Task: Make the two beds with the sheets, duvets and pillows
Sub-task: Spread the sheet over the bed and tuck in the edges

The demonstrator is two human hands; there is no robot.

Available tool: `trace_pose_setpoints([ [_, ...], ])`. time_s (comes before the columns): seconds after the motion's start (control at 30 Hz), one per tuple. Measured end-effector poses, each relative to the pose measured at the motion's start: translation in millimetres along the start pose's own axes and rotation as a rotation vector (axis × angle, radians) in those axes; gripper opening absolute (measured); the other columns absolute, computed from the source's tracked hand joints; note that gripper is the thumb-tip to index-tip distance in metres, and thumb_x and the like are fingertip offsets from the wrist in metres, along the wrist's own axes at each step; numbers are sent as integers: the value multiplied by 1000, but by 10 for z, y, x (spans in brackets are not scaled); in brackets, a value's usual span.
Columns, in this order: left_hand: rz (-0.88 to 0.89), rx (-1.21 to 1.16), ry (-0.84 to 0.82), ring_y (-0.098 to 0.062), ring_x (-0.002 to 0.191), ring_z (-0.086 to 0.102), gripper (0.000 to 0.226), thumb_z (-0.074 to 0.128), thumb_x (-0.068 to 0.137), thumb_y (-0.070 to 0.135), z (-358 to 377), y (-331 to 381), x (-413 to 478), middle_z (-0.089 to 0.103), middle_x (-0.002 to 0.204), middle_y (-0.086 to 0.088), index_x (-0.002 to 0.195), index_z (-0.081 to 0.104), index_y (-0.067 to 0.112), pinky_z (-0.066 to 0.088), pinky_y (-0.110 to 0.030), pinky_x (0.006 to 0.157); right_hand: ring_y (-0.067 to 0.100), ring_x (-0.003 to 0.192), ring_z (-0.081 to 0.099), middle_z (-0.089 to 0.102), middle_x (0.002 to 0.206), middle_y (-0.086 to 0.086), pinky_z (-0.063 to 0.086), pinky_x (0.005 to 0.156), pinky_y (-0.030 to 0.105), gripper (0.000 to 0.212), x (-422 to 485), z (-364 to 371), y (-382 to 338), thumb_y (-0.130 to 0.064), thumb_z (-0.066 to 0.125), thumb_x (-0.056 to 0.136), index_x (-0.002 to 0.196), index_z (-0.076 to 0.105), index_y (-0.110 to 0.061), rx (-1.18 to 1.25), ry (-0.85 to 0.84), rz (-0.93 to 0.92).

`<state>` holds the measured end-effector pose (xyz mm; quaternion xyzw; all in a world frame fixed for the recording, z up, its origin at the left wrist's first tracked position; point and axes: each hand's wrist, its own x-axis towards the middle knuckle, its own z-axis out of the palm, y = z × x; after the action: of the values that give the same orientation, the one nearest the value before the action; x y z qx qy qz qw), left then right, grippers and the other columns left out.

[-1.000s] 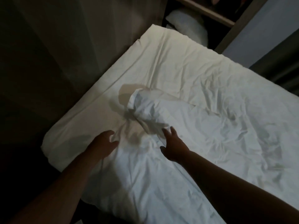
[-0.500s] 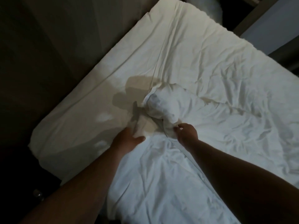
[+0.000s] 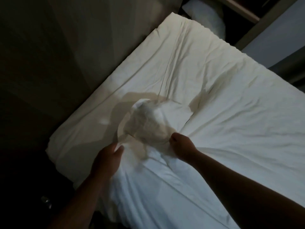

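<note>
Head view, looking down: the left grip (image 3: 107, 156) pinches an edge of the white duvet (image 3: 165, 192). The right grip (image 3: 180, 144) is a fist curled round its cloth. Between them a bunched corner (image 3: 148, 123) stands up, blurred. The duvet lies on the bed (image 3: 181, 55). A pillow (image 3: 208, 15) sits past the bed's far end.

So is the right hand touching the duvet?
Touching. The head view shows the right hand fisted around a bunch of the duvet, creases fanning out from its grip.
</note>
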<state>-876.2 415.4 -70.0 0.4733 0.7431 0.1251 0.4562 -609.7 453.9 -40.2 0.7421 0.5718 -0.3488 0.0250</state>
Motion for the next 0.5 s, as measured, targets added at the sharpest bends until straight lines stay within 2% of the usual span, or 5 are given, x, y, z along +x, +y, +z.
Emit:
trace_pose_setpoints([
  [0.1,-124,94,-102,-34,116,56,31,53,99,32,-22,-389,-64,62,121,-19,113,63,6,41,-34,92,25,90,56,60,92,11,36,71,31,20,15,65,14,-17,45,100,84,55,-12,-67,-115,-7],
  [0.17,-163,67,-155,-34,102,60,17,60,95,25,14,-540,-56,63,98,-14,92,60,9,40,-33,78,32,104,59,62,108,15,43,83,32,22,81,124,-38,-21,43,102,105,59,-6,-121,-150,12],
  [0.23,-192,39,-150,-31,90,60,19,63,92,21,52,-603,-39,56,82,-5,79,50,13,41,-35,73,34,113,57,58,122,14,48,94,39,39,89,222,-146,-39,52,98,124,53,-10,-79,-104,17],
  [0.33,-243,-42,-142,-25,97,57,25,68,89,32,114,-587,-47,55,96,-2,97,50,17,40,-31,79,35,125,51,47,139,13,44,103,42,78,74,427,-216,-57,65,85,145,35,-17,-107,-117,1],
  [0.5,-160,-76,-106,-31,118,58,52,69,87,38,104,-557,-55,64,125,-15,127,62,6,43,-32,97,31,109,60,65,111,11,42,80,28,23,110,528,-134,-22,42,100,108,62,-14,-206,-81,-42],
])
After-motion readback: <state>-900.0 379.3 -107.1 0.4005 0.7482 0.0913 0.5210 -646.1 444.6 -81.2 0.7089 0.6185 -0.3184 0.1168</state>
